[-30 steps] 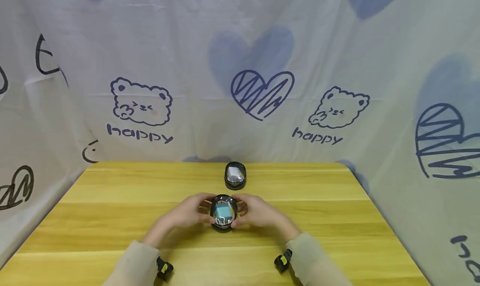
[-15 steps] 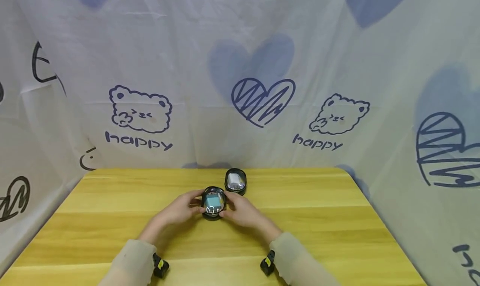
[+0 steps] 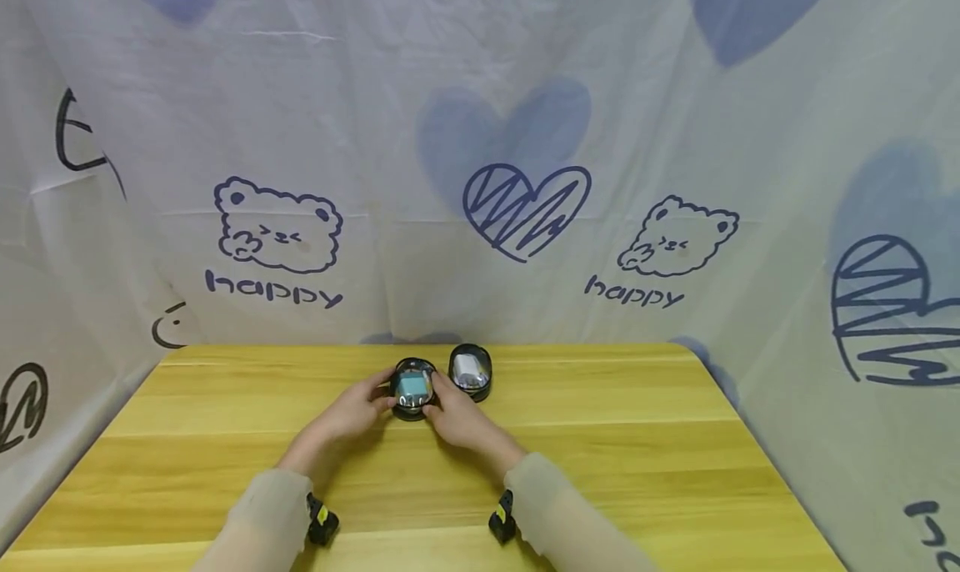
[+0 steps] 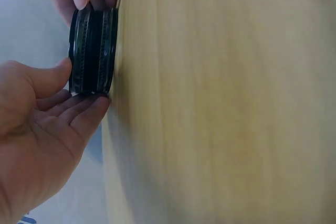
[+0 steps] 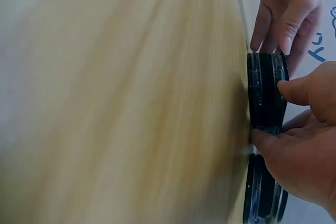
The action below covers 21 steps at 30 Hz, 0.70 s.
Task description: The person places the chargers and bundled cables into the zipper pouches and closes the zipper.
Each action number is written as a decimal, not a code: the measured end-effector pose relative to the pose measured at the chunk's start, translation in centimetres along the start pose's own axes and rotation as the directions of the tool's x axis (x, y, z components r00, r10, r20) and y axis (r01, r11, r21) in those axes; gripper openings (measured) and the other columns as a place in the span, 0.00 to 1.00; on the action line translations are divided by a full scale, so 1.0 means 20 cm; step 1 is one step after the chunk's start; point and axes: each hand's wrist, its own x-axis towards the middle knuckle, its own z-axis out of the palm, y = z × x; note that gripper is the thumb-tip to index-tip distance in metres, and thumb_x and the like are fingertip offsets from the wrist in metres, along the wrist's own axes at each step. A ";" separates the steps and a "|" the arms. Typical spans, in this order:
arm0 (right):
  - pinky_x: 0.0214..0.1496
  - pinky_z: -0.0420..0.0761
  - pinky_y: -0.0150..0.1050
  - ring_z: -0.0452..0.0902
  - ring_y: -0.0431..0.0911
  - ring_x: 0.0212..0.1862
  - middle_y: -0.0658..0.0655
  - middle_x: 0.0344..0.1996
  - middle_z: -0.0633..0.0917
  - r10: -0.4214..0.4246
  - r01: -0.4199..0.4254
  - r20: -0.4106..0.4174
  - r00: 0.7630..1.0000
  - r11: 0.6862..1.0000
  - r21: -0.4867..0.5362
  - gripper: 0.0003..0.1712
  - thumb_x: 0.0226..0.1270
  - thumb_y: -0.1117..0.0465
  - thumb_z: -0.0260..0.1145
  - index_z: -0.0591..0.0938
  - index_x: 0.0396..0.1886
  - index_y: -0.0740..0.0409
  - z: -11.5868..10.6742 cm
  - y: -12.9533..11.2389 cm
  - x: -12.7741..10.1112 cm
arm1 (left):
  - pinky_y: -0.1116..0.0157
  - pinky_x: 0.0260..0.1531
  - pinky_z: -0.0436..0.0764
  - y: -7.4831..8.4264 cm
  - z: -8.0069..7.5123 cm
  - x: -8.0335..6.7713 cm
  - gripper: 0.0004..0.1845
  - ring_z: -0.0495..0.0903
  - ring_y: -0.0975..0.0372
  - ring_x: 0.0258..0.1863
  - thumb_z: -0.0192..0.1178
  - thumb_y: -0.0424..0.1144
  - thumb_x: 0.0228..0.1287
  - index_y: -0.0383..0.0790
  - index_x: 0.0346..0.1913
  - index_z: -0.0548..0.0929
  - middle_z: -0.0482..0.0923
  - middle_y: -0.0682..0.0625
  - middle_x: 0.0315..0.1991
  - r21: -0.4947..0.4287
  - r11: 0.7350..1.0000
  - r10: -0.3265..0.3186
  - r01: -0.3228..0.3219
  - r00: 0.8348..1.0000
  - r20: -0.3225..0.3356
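A small rounded black case (image 3: 412, 387) with a clear, shiny top and something teal showing through it is held between both hands near the back of the table. My left hand (image 3: 354, 409) grips its left side, thumb at the near edge. From the right, my right hand (image 3: 459, 413) pinches it between thumb and fingers. Side-on in the left wrist view, the case (image 4: 93, 51) shows ridged bands round its black wall, close against the wooden surface. A second, similar case (image 3: 471, 372) with a whitish patch under its clear top stands just right of my right fingers.
The yellow wooden table (image 3: 637, 455) ends at a back edge just behind both cases. A white cloth (image 3: 420, 288) printed with hearts and bears hangs behind and at the sides. Black wrist cameras (image 3: 322, 522) sit below both sleeves.
Both hands have moved the teal-showing case left and away from me, from in front of the second case to beside it on the left. The second case stays on the table.
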 end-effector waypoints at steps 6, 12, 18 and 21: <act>0.81 0.58 0.52 0.55 0.61 0.80 0.72 0.80 0.54 0.037 -0.037 -0.012 0.999 0.999 0.002 0.35 0.82 0.63 0.54 0.56 0.80 0.74 0.03 0.00 0.10 | 0.42 0.72 0.64 -0.04 -0.01 0.07 0.31 0.69 0.35 0.70 0.53 0.27 0.77 0.22 0.78 0.58 0.63 0.23 0.72 0.013 1.000 -0.018 0.018 0.998 -0.054; 0.82 0.56 0.52 0.51 0.60 0.81 0.71 0.82 0.51 0.072 -0.072 0.001 0.997 0.997 0.012 0.35 0.83 0.63 0.52 0.54 0.81 0.71 0.03 0.01 0.18 | 0.41 0.72 0.64 -0.06 -0.02 0.12 0.30 0.66 0.34 0.71 0.52 0.30 0.79 0.23 0.78 0.59 0.64 0.24 0.72 0.043 0.998 -0.045 0.049 0.994 -0.095; 0.82 0.54 0.51 0.49 0.59 0.82 0.71 0.82 0.50 0.066 -0.067 0.019 0.998 0.997 0.027 0.36 0.82 0.62 0.53 0.53 0.81 0.72 -0.01 0.00 0.19 | 0.42 0.71 0.67 -0.05 -0.02 0.14 0.30 0.69 0.34 0.70 0.53 0.29 0.79 0.22 0.77 0.58 0.63 0.23 0.72 0.026 0.999 -0.042 0.045 0.993 -0.107; 0.82 0.54 0.53 0.49 0.59 0.82 0.70 0.82 0.51 0.050 -0.050 0.012 0.999 0.998 0.035 0.38 0.82 0.60 0.55 0.54 0.81 0.72 -0.03 -0.02 0.15 | 0.41 0.72 0.64 -0.04 -0.03 0.12 0.31 0.66 0.33 0.71 0.54 0.31 0.79 0.20 0.77 0.58 0.61 0.22 0.73 0.057 0.998 -0.010 0.017 0.993 -0.121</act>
